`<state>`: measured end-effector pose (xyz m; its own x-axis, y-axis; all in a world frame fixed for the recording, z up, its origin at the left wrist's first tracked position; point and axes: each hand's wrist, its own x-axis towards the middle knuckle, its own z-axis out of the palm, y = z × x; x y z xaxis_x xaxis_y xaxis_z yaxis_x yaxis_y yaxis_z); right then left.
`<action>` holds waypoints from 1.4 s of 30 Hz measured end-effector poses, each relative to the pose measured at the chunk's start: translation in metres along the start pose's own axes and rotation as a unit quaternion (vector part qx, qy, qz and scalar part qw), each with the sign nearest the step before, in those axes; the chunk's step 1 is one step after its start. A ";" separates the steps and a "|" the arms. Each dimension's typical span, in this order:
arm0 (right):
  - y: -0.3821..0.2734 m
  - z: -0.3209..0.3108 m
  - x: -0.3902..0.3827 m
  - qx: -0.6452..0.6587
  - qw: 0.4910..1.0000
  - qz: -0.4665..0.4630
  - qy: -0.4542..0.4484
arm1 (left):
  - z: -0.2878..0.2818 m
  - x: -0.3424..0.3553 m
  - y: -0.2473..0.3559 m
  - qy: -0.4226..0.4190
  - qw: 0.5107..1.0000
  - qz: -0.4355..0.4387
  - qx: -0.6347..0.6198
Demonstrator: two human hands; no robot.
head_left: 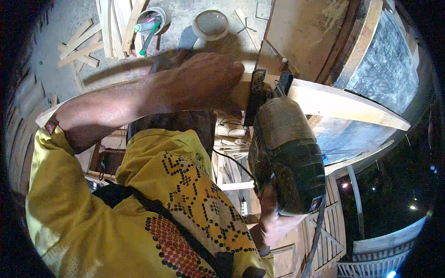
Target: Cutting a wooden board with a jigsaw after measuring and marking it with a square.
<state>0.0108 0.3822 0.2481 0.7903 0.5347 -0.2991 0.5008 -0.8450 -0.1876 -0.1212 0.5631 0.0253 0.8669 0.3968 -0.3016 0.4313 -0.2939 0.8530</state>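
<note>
My left hand (218, 78) is closed on a long pale wooden board (347, 104) that runs across the view, its knuckles just left of the tool. A dusty power jigsaw (285, 148) straddles that board with its metal base upright against it at the middle. My right hand (269, 208) grips the tool from below, partly hidden behind its body. A black cord (232, 157) curves near the tool. My left forearm lies along the board, hiding much of its left half.
Loose slats (111, 23), a bucket with green-handled items (160, 23) and a shallow round container (209, 24) lie at the top. Large worn panels (380, 60) with wooden edges fill the right. More wood pieces (232, 183) lie below; slatted structures (375, 268) stand at lower right.
</note>
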 end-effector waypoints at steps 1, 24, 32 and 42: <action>0.000 -0.002 0.002 -0.040 0.999 -0.037 -0.006 | -0.002 0.001 0.002 -0.040 0.999 -0.034 0.008; -0.023 0.005 0.078 0.157 0.965 -0.106 -0.180 | -0.003 0.039 0.000 -0.150 0.969 -0.030 0.196; 0.045 -0.019 0.016 0.289 0.949 -0.109 -0.064 | 0.003 -0.008 0.019 0.047 0.989 0.027 0.135; 0.223 -0.098 -0.099 0.191 0.919 0.247 0.242 | -0.027 -0.006 0.123 -0.032 0.998 -0.016 0.042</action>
<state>0.0789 0.1414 0.3273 0.9985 -0.0543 -0.0018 -0.0484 -0.8743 -0.4829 -0.0799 0.5481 0.1438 0.8659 0.3508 -0.3566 0.4754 -0.3554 0.8048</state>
